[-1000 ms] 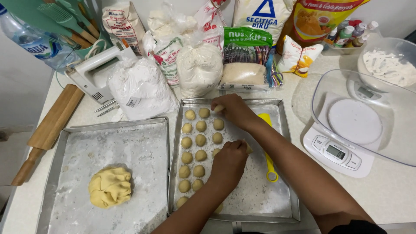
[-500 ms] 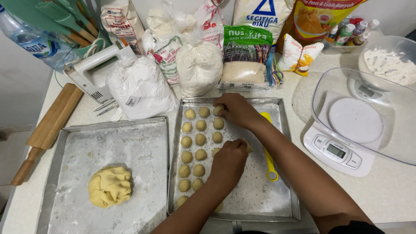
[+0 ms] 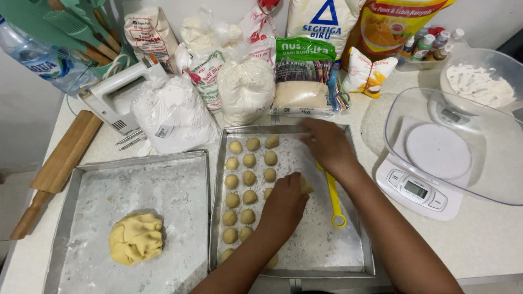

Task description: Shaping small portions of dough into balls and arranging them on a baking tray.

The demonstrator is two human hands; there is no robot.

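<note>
Left hand (image 3: 283,204) pinches a dough ball (image 3: 305,186); right hand (image 3: 327,144) lies flat, holding nothing, below the green-labelled sugar packet (image 3: 303,76).

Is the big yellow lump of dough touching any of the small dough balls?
Apart. The head view shows the dough lump alone in the left tray, while the small dough balls sit in the right tray.

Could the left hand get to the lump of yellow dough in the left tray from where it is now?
Probably yes. The left hand rests among the dough balls in the right tray; the dough lump lies uncovered in the adjoining left tray, with only low tray rims between.
</note>
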